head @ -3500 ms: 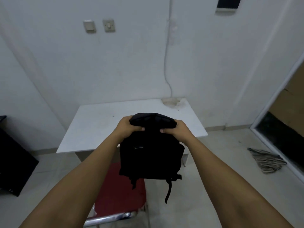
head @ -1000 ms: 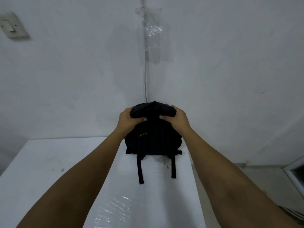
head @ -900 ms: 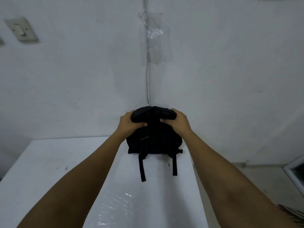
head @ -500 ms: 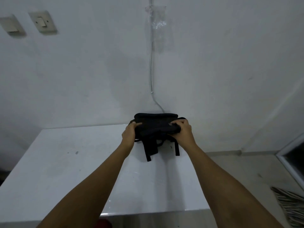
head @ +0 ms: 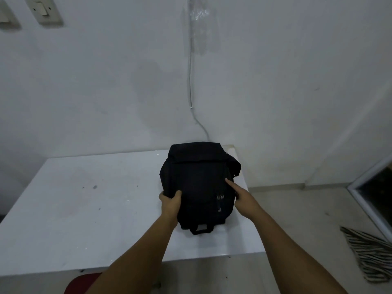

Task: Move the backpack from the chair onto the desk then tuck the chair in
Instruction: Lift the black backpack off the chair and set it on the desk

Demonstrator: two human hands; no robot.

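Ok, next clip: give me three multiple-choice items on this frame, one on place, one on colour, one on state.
1. Where is the backpack?
A. on the chair
B. on the desk, towards its right side
C. on the floor

2. What colour is the chair seat showing under the desk's near edge?
A. red
B. blue
C. white

3. What are the hands doing?
A. both are off the backpack
B. both are lifting it clear of the desk
C. the left hand grips its left side, the right hand touches its right side

Answers:
1 B, it lies flat on the white top.
2 A, a red patch shows at the bottom edge.
3 C, left thumb wraps the fabric, right fingers reach onto it.
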